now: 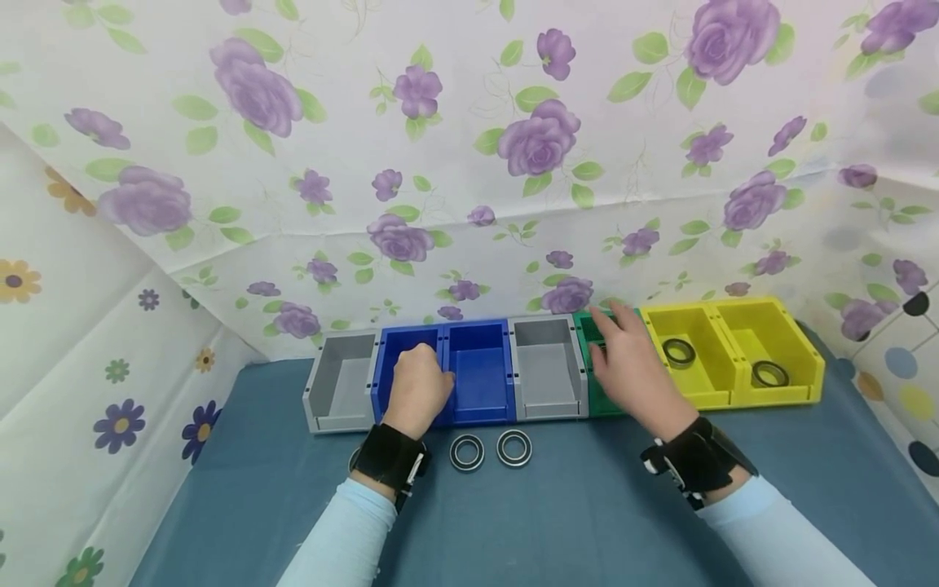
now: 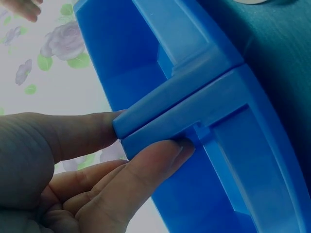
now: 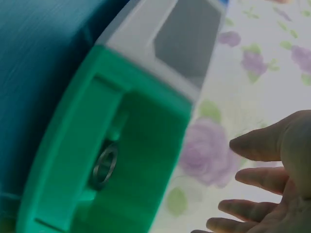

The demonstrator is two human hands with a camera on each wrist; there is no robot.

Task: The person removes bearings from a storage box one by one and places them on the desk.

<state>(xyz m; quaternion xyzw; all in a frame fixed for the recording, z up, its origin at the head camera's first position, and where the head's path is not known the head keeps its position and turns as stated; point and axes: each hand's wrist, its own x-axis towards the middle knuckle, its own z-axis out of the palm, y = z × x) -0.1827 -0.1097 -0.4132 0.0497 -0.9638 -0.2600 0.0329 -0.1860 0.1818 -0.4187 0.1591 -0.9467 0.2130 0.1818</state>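
Observation:
My left hand (image 1: pixel 421 383) pinches the adjoining side walls of two blue bins, the left blue bin (image 1: pixel 389 359) and the right blue bin (image 1: pixel 480 375). In the left wrist view its thumb and a finger straddle the seam between the blue walls (image 2: pixel 160 109). My right hand (image 1: pixel 631 363) hovers over the green bin (image 1: pixel 603 405), fingers spread and holding nothing. Inside that bin, the right wrist view shows a metal ring bearing (image 3: pixel 104 165) near the front wall. In the head view the hand hides much of the green bin.
A grey bin (image 1: pixel 345 416) stands left of the blue ones, another grey bin (image 1: pixel 548 408) right of them. Two yellow bins (image 1: pixel 778 399) at the right each hold a bearing (image 1: pixel 770 374). Bearings (image 1: pixel 466 452) lie on the blue cloth in front, one partly behind my left wrist. Flowered sheeting (image 1: pixel 469 163) rises behind.

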